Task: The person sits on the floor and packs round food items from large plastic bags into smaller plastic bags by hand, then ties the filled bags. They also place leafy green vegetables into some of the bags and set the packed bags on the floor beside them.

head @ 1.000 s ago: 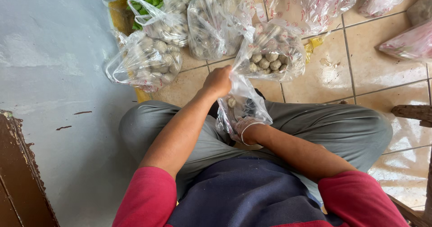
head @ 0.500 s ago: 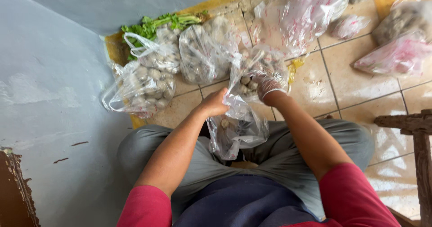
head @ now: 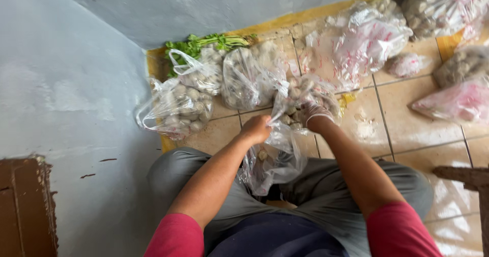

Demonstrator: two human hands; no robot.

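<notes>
From the head camera I see my left hand (head: 256, 129) with its fingers closed on the rim of a clear bag (head: 275, 160) that hangs between my knees, a few pale round balls (head: 262, 155) showing in it. My right hand (head: 313, 113), in a thin clear glove, is inside a second bag (head: 305, 96) lying on the floor (head: 407, 124) just ahead; its fingers are buried among the balls there, so I cannot tell whether they grip anything. Left of that lie three more knotted bags (head: 175, 109) of the same balls, near the blue wall (head: 66, 84), with a bunch of greens (head: 204, 44) behind them. Further bags (head: 372, 38) sit along the tiled floor to the right, some with red print
</notes>
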